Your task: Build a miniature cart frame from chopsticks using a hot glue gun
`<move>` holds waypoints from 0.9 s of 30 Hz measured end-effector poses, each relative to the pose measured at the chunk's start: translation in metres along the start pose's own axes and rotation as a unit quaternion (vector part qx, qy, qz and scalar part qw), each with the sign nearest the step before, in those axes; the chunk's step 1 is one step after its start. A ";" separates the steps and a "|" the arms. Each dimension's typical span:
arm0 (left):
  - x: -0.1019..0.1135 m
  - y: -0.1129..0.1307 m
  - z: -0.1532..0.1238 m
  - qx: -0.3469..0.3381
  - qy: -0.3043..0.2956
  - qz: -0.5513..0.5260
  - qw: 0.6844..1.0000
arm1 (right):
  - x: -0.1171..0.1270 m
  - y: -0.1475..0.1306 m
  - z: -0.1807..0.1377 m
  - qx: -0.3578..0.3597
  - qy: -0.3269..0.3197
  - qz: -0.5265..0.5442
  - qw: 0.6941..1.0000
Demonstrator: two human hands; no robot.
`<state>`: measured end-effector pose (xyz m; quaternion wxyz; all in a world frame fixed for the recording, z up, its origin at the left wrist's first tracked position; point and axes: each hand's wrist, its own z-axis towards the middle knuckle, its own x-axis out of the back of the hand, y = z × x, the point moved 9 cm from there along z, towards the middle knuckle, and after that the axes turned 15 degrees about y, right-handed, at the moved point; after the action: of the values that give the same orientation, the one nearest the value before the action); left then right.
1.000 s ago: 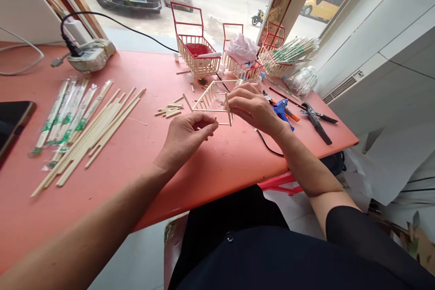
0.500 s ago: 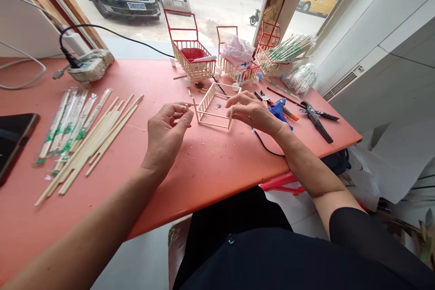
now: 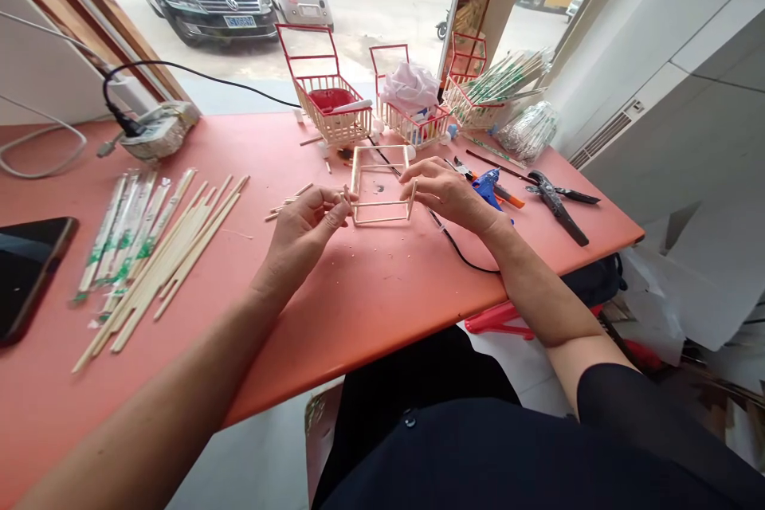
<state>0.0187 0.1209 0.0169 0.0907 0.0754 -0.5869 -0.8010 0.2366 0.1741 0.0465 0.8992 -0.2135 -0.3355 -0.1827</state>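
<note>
A small box-shaped frame of thin wooden sticks (image 3: 382,204) stands on the table in front of me. My left hand (image 3: 302,233) is closed in a pinch at its left corner, with the tip of a short wooden stick (image 3: 345,191) showing above thumb and forefinger. From the other side my right hand (image 3: 448,195) grips the frame's right end, thumb hidden behind the fingers. Several short cut sticks (image 3: 287,203) lie just beyond my left hand. A blue glue gun (image 3: 487,185) rests past my right hand.
Long chopsticks (image 3: 158,279), loose and wrapped, lie left beside a phone (image 3: 36,271). Miniature stick carts with red handles (image 3: 338,123) stand at the back. Black-handled cutters (image 3: 555,207) lie right. A power strip (image 3: 161,131) and black cable (image 3: 460,251) cross the table (image 3: 358,311).
My left hand has moved right with the short stick, up to the frame's left corner. The frame has turned slightly in my right hand. Short sticks behind my left hand are now visible.
</note>
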 end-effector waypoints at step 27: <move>-0.004 0.008 -0.014 -0.031 -0.021 0.056 0.998 | -0.035 0.002 -0.019 -0.154 -0.051 0.041 0.986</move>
<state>0.0257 0.1070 0.0201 0.1255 0.0229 -0.5667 -0.8140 0.2220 0.1726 0.0093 0.8439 -0.3725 -0.3394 -0.1840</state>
